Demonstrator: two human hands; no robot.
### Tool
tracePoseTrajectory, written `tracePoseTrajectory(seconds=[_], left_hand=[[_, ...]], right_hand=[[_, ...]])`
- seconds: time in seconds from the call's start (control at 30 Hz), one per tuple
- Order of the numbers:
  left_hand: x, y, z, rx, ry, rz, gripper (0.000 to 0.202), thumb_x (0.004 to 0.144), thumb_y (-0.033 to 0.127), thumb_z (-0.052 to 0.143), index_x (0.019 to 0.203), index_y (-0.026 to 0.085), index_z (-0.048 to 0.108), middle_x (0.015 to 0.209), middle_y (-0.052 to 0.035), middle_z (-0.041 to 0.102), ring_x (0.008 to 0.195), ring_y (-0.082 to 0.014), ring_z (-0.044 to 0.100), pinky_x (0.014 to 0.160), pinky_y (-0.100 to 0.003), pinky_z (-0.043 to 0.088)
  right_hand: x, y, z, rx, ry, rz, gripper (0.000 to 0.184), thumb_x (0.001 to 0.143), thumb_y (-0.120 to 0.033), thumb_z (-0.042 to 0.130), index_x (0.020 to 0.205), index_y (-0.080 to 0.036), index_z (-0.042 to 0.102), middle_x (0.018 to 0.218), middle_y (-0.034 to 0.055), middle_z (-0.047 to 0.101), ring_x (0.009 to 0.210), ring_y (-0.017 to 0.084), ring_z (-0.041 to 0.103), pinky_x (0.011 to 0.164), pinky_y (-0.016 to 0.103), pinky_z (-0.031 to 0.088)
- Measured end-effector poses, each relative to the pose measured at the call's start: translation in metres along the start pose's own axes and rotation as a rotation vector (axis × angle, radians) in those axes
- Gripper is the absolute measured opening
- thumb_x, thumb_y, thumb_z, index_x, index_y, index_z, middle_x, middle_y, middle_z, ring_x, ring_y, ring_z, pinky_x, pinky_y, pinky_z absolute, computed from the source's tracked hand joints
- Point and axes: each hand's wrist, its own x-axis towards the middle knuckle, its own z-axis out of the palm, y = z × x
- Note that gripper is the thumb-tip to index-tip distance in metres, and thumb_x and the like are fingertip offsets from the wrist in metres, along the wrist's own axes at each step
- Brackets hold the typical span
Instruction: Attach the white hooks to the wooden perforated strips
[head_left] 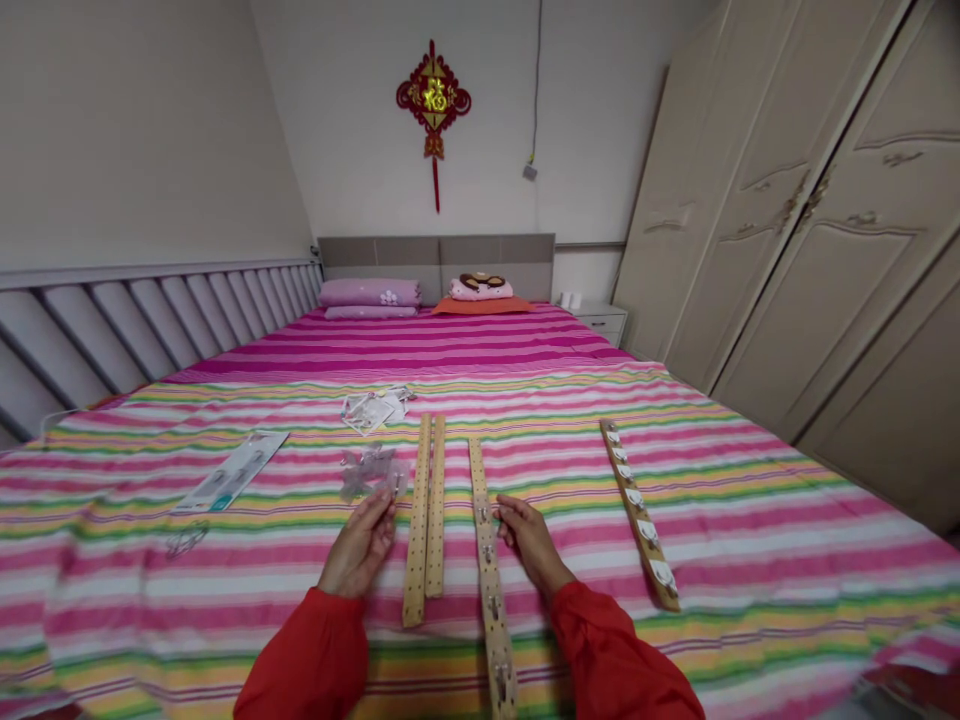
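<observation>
My left hand (361, 545) is closed in a pinch, with a small clear plastic packet (400, 478) at its fingertips. Just beyond it lies a pile of crumpled clear plastic pieces (367, 465). My right hand (531, 540) has its fingers curled together beside a perforated wooden strip (490, 585) carrying several metal hooks; anything between those fingers is too small to make out. Between my hands lie two bare perforated wooden strips, a longer one (417, 530) and a shorter one (436, 520), side by side.
Farther right lies a wooden strip (640, 520) with several white-backed hooks. To the left are a flat blister package (232, 472) and a small wire bundle (186, 538). Paper cards (373, 408) lie beyond the plastic. Everything rests on a striped bed sheet (570, 440); wardrobes (810, 250) stand right.
</observation>
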Motion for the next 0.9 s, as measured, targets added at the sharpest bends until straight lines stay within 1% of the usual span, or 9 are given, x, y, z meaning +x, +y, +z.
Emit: tracePoseTrajectory(seconds=[0.23,0.3,0.37,0.43,0.53,0.57,0.63,0.77,0.9], left_hand=[[-0.025,-0.02,0.019,0.082,-0.114,-0.046,0.014,0.071,0.009,0.069,0.082,0.016,0.064,0.066,0.0034,0.062,0.053,-0.0035,0.057,0.048,-0.011,0.045],[-0.029,-0.024,0.02,0.166,-0.128,0.003,0.017,0.068,0.018,0.073,0.082,0.017,0.064,0.066,0.0031,0.063,0.056,-0.0055,0.057,0.051,-0.013,0.045],[-0.032,-0.027,0.021,0.344,-0.112,0.167,0.023,0.066,0.03,0.075,0.081,0.017,0.065,0.066,0.0017,0.064,0.059,-0.0096,0.057,0.053,-0.018,0.045],[-0.036,-0.027,0.021,0.615,-0.071,0.449,0.026,0.067,0.039,0.071,0.081,0.018,0.066,0.07,-0.0008,0.065,0.064,-0.0146,0.058,0.057,-0.024,0.046],[-0.042,-0.019,0.024,1.054,-0.07,0.915,0.019,0.074,0.037,0.063,0.085,0.023,0.07,0.081,-0.0047,0.069,0.079,-0.0214,0.059,0.071,-0.031,0.044],[-0.044,-0.016,0.026,1.174,-0.102,1.026,0.018,0.076,0.034,0.061,0.087,0.024,0.071,0.084,-0.0053,0.069,0.083,-0.0228,0.058,0.074,-0.033,0.042],[-0.047,-0.008,0.029,1.357,-0.193,1.139,0.02,0.08,0.03,0.056,0.092,0.026,0.071,0.086,-0.0061,0.069,0.086,-0.0244,0.057,0.076,-0.035,0.039],[-0.051,0.001,0.036,1.524,-0.399,1.127,0.025,0.085,0.03,0.052,0.101,0.028,0.071,0.086,-0.0064,0.067,0.084,-0.0238,0.055,0.075,-0.035,0.038],[-0.05,0.002,0.041,1.459,-0.536,1.009,0.027,0.086,0.029,0.049,0.102,0.028,0.071,0.085,-0.0062,0.066,0.086,-0.0222,0.056,0.078,-0.034,0.04]], right_hand=[[-0.005,-0.011,0.001,0.014,0.03,-0.022,0.03,0.057,-0.033,0.075,0.079,-0.014,0.067,0.061,0.0008,0.064,0.038,0.006,0.044,0.037,0.02,0.028],[-0.01,-0.018,0.005,-0.008,0.066,-0.072,0.028,0.06,-0.035,0.074,0.079,-0.015,0.066,0.061,-0.001,0.063,0.038,0.006,0.042,0.038,0.02,0.028],[-0.016,-0.026,0.011,-0.062,0.084,-0.131,0.026,0.062,-0.037,0.073,0.077,-0.016,0.066,0.059,-0.0022,0.061,0.039,0.007,0.041,0.038,0.02,0.03],[-0.024,-0.033,0.02,-0.13,0.061,-0.174,0.025,0.063,-0.039,0.072,0.073,-0.017,0.067,0.057,-0.0028,0.059,0.04,0.008,0.042,0.039,0.022,0.033],[-0.038,-0.041,0.034,-0.202,-0.002,-0.23,0.024,0.066,-0.039,0.071,0.074,-0.017,0.068,0.057,-0.0023,0.06,0.046,0.011,0.047,0.045,0.023,0.039],[-0.043,-0.043,0.038,-0.224,-0.018,-0.247,0.023,0.068,-0.039,0.07,0.076,-0.018,0.069,0.059,-0.0013,0.061,0.05,0.012,0.05,0.048,0.024,0.041],[-0.054,-0.046,0.045,-0.277,-0.037,-0.287,0.022,0.071,-0.037,0.069,0.082,-0.018,0.071,0.067,0.0012,0.065,0.06,0.015,0.055,0.055,0.026,0.044],[-0.069,-0.055,0.054,-0.376,-0.094,-0.428,0.018,0.076,-0.034,0.066,0.087,-0.022,0.073,0.084,0.0041,0.067,0.077,0.018,0.059,0.068,0.028,0.047],[-0.073,-0.058,0.055,-0.422,-0.205,-0.518,0.016,0.079,-0.031,0.064,0.089,-0.024,0.075,0.084,0.0042,0.065,0.078,0.018,0.059,0.068,0.028,0.047]])
